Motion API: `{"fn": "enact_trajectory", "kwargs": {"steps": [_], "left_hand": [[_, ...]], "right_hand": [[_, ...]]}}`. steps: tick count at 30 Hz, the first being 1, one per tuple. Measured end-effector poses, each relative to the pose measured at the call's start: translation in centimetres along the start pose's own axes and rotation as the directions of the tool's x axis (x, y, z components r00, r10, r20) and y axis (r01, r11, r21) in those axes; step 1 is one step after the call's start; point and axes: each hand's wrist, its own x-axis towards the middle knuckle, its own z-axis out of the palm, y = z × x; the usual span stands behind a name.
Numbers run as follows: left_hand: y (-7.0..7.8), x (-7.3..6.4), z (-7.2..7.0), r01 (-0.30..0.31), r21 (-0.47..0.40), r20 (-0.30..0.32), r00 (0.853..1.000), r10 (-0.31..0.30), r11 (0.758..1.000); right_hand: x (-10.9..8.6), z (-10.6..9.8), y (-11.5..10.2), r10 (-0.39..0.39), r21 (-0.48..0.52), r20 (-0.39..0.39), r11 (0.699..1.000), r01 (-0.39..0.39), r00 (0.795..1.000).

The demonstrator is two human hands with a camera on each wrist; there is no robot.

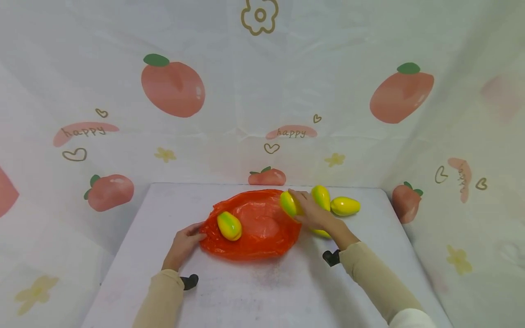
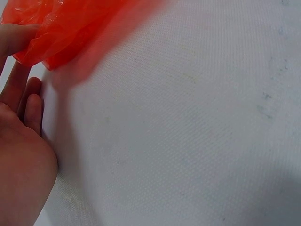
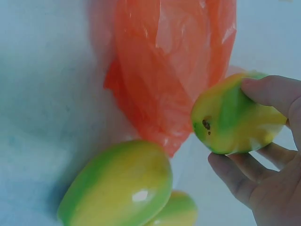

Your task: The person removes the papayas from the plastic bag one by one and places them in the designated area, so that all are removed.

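A red plastic bag lies spread on the table, its mouth wide. Inside its left part sits one yellow-green papaya. My left hand pinches the bag's left edge between thumb and fingers; the left wrist view has the crumpled red film in that grip. Over the bag's right edge, my right hand holds another papaya, thumb on one side and fingertips on the other. Below it in the right wrist view, a loose papaya overlaps a further one.
To the right of the bag, papayas lie on the white table: one upright-looking papaya, one papaya on its side, and one papaya partly hidden under my right forearm. A printed cloth hangs around the table's back and sides.
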Motion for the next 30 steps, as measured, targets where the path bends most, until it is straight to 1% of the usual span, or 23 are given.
{"fn": "enact_trajectory", "kwargs": {"steps": [5,13,20,27,30], "left_hand": [[0.0,-0.1,0.0,0.003,-0.013,0.002,1.0,-0.003,1.0],[0.4,0.0,0.1,0.0,0.002,0.0,1.0,0.0,1.0],[0.3,0.1,-0.1,-0.004,0.003,-0.002,1.0,0.004,1.0],[-0.1,0.1,-0.1,0.006,0.003,0.002,1.0,-0.006,1.0],[-0.2,0.2,-0.1,0.008,0.003,-0.001,1.0,-0.008,1.0]], "right_hand": [[-1.0,-0.9,0.9,0.023,0.022,-0.025,1.0,-0.023,0.999],[-2.5,-1.9,3.4,0.04,0.03,-0.071,0.999,-0.038,0.997],[-4.0,-2.6,4.7,0.014,0.029,-0.136,1.0,-0.011,0.991],[-5.2,-2.9,6.1,0.063,0.044,-0.145,0.997,-0.057,0.987],[-5.7,-3.1,6.7,0.067,0.044,-0.152,0.997,-0.061,0.986]]}}
